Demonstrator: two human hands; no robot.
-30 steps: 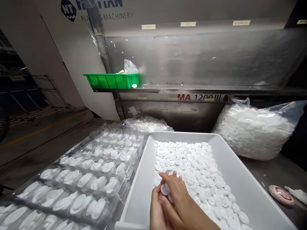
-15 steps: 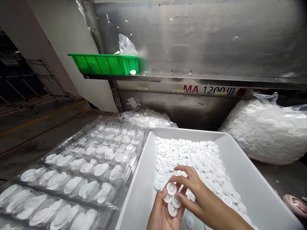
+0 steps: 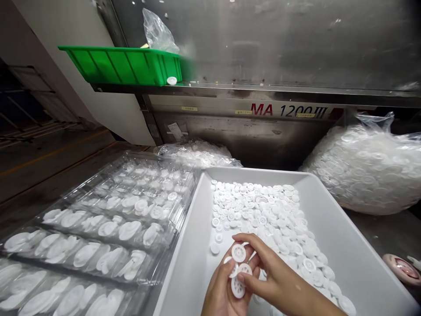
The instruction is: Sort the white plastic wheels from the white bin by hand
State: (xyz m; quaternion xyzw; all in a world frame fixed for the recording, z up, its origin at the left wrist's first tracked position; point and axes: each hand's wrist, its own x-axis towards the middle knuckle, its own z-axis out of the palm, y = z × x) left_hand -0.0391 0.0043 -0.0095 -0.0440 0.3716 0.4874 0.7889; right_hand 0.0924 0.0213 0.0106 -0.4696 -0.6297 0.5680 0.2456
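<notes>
Several small white spoked discs (image 3: pixel 238 287) rest in my left hand (image 3: pixel 219 292), which is cupped palm up with its thumb over them. From the right, my right hand (image 3: pixel 274 267) reaches across, its thumb pressed on the lower discs and its index finger curved above the top one. Both hands are over the near part of a grey bin (image 3: pixel 353 245), where many loose white discs (image 3: pixel 279 210) are spread along the far and right parts of its floor.
Clear plastic trays (image 3: pixel 148 278) with white parts in their pockets stand left of the bin. Bags of white parts lie behind (image 3: pixel 204 153) and at the right (image 3: pixel 371 166). A green crate (image 3: pixel 121 66) sits on the machine ledge. A pink round object (image 3: pixel 401 268) is at the right edge.
The view has shifted, so the green crate appears higher and further left. My right fingers have closed in around the discs, and the discs in my left palm sit slightly differently.
</notes>
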